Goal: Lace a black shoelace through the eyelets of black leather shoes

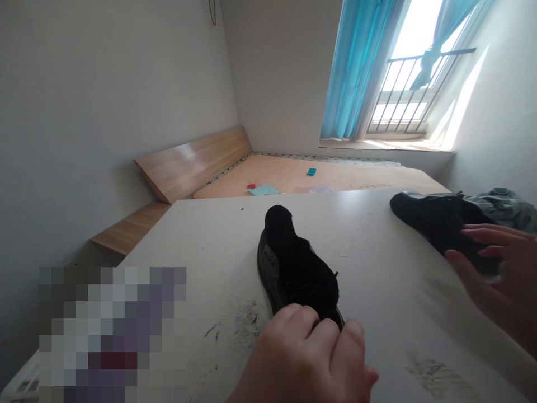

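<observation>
A black shoe (304,268) stands on the white tabletop (369,252), its heel pointing away from me. At its near end, my left hand (302,358) is closed with curled fingers over the toe, which is mostly hidden. Over to the right lies a second black shoe (432,218), its toe pointing left. Beside and partly in front of that shoe's heel end is my right hand (503,274), thumb and fingers apart. I cannot make out whether its fingertips touch the shoe.
Crumpled greyish-green cloth (503,204) lies behind the second shoe. Dark scuffs (247,322) and dirt mark the tabletop. Beyond its far edge is a bed (285,168) with a wooden headboard (197,159) and small items on it. A blurred-out patch covers the lower left.
</observation>
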`<state>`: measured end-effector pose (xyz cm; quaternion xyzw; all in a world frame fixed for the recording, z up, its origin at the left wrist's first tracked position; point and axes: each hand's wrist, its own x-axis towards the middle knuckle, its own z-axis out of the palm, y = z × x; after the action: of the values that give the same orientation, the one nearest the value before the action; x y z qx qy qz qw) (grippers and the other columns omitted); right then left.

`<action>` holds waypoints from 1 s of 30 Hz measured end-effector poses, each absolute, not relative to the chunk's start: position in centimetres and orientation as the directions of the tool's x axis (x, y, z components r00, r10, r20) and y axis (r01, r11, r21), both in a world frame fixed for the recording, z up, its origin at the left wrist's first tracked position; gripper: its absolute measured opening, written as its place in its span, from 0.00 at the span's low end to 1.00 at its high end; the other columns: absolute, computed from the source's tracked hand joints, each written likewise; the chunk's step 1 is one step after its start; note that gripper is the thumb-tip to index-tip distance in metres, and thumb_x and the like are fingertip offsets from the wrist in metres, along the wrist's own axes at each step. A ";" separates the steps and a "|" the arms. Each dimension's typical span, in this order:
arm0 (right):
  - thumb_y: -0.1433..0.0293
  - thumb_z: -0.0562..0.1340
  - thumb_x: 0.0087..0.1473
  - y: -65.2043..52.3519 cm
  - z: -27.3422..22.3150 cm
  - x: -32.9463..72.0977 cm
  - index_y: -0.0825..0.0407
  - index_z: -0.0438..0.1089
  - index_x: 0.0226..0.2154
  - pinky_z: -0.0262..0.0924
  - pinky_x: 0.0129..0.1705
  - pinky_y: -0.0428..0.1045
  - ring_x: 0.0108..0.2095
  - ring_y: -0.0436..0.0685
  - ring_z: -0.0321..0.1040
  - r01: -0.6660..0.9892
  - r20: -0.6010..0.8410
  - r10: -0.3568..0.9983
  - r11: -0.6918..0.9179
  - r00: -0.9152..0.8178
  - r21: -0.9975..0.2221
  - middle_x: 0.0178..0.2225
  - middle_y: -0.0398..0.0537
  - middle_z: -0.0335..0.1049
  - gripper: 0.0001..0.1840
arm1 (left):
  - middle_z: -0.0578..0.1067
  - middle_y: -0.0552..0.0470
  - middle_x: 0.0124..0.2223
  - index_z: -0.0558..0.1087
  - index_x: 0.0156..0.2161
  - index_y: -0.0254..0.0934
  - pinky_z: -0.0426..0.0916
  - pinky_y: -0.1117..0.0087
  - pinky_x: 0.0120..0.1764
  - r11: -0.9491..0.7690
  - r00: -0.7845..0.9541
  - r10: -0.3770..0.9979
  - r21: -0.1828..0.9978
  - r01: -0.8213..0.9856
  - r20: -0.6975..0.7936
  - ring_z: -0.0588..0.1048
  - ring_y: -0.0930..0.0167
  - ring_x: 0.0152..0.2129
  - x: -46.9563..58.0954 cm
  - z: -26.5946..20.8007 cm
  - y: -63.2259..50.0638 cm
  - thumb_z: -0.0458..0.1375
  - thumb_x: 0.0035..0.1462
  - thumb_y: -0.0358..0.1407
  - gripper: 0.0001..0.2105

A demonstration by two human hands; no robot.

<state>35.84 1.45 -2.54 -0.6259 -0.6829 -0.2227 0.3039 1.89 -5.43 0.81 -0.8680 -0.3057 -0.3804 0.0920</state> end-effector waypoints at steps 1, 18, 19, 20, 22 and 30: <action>0.64 0.59 0.59 0.6 -1.6 33.1 0.48 0.59 0.48 0.62 0.46 0.58 0.46 0.66 0.65 0.965 0.702 0.697 0.256 -0.148 -0.051 0.50 0.61 0.65 0.15 | 0.75 0.53 0.25 0.72 0.43 0.33 0.64 0.66 0.23 -0.790 0.479 0.504 0.159 0.592 0.719 0.72 0.68 0.20 1.5 1.5 -5.2 0.49 0.64 0.36 0.12; 0.75 0.64 0.50 0.6 7.0 13.1 0.56 0.76 0.40 0.64 0.47 0.57 0.43 0.65 0.73 0.653 -0.286 0.616 0.755 -0.734 -0.052 0.39 0.54 0.77 0.13 | 0.68 0.39 0.59 0.69 0.52 0.36 0.53 0.50 0.62 -0.097 0.055 0.995 0.897 0.431 0.081 0.63 0.55 0.60 -2.7 -1.0 3.0 0.56 0.55 0.42 0.20; 0.75 0.63 0.50 0.6 6.7 13.1 0.58 0.76 0.42 0.62 0.51 0.58 0.45 0.65 0.71 0.638 -0.316 0.592 0.768 -0.741 -0.058 0.41 0.56 0.76 0.15 | 0.70 0.40 0.58 0.69 0.50 0.36 0.56 0.50 0.61 -0.099 0.063 0.995 0.900 0.424 0.080 0.65 0.56 0.58 -2.7 -1.1 2.9 0.55 0.55 0.42 0.19; 0.76 0.63 0.51 0.6 6.6 13.1 0.59 0.75 0.43 0.60 0.54 0.59 0.47 0.66 0.71 0.628 -0.344 0.574 0.775 -0.743 -0.063 0.42 0.57 0.76 0.15 | 0.70 0.40 0.57 0.70 0.50 0.37 0.58 0.51 0.60 -0.094 0.066 0.995 0.905 0.414 0.073 0.66 0.56 0.57 -2.7 -1.1 2.9 0.55 0.55 0.42 0.18; 0.76 0.63 0.51 0.5 6.4 13.0 0.60 0.76 0.41 0.57 0.57 0.60 0.46 0.66 0.72 0.621 -0.402 0.552 0.782 -0.731 -0.056 0.41 0.58 0.77 0.13 | 0.71 0.41 0.57 0.68 0.52 0.38 0.60 0.51 0.59 -0.078 0.059 0.996 0.925 0.372 0.061 0.67 0.56 0.57 -2.7 -1.3 2.9 0.57 0.54 0.41 0.20; 0.79 0.59 0.53 1.2 7.8 15.1 0.52 0.75 0.28 0.62 0.45 0.54 0.36 0.57 0.72 0.646 -0.337 0.563 0.728 -0.755 -0.230 0.32 0.46 0.75 0.11 | 0.60 0.37 0.64 0.48 0.65 0.39 0.63 0.53 0.56 0.069 -0.015 0.998 0.991 0.110 -0.068 0.69 0.56 0.54 -2.4 -0.9 2.7 0.64 0.47 0.38 0.43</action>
<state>15.15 1.22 7.82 -0.3280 -0.9214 0.1684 -0.1228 -2.35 2.73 -0.86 -0.5067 -0.5466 -0.4567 -0.4857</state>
